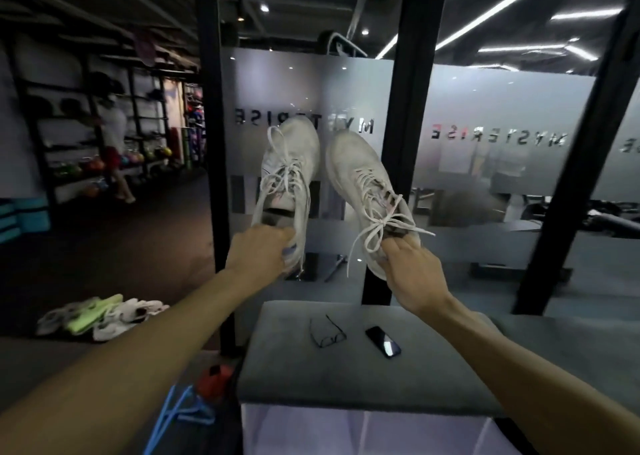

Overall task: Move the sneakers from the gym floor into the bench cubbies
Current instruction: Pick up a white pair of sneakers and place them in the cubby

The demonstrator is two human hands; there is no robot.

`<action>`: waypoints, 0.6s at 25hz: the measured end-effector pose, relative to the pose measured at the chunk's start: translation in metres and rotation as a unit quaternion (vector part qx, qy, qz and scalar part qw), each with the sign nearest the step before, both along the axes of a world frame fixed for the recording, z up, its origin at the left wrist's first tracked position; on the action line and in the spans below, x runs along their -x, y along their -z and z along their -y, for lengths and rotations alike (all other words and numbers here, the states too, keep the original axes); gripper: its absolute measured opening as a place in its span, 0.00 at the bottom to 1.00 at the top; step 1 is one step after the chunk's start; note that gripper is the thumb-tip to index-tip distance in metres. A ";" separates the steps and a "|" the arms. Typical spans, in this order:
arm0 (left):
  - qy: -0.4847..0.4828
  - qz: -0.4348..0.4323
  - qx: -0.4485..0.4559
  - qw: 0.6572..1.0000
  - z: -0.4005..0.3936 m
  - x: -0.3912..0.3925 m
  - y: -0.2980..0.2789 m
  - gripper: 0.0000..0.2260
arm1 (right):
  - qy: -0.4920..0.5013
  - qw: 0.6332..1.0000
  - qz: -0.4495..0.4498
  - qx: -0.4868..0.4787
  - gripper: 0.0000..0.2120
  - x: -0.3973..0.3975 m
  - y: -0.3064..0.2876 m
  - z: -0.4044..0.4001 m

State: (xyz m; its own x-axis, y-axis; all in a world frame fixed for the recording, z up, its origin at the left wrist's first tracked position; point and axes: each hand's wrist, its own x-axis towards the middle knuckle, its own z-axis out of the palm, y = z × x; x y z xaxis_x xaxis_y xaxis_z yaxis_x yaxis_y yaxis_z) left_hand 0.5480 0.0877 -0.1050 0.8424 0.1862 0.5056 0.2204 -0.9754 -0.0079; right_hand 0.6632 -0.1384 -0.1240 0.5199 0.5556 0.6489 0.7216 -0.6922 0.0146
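Observation:
Two white lace-up sneakers hang in the air above the bench, toes pointing away from me. My left hand [259, 250] grips the heel of the left sneaker [292, 163]. My right hand [412, 267] grips the heel end of the right sneaker [360, 174], whose laces dangle loose. The grey padded bench [433, 368] lies below my arms. White cubby walls [363, 434] show under its front edge at the bottom of the view. A pile of several more sneakers [100, 316], white and lime green, lies on the dark floor at the left.
A pair of glasses [327, 333] and a black phone [382, 341] lie on the bench top. Black posts [405, 163] and a frosted glass partition stand right behind the bench. A blue hanger [180, 416] and a red item lie at the bench's left. A person stands by shelves far left.

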 end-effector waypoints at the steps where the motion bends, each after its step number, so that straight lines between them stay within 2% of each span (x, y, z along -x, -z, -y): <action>1: -0.013 0.000 -0.002 1.000 -0.006 0.006 0.000 0.05 | -0.012 1.000 0.006 -0.003 0.02 0.003 0.001 -0.007; 8: -0.032 0.012 -0.029 0.999 -0.047 0.034 0.024 0.04 | -0.037 0.999 0.022 -0.025 0.03 0.016 0.032 -0.062; 15: -0.029 0.025 -0.035 0.999 -0.093 -0.021 0.117 0.06 | -0.022 0.998 0.011 -0.054 0.03 -0.040 0.119 -0.111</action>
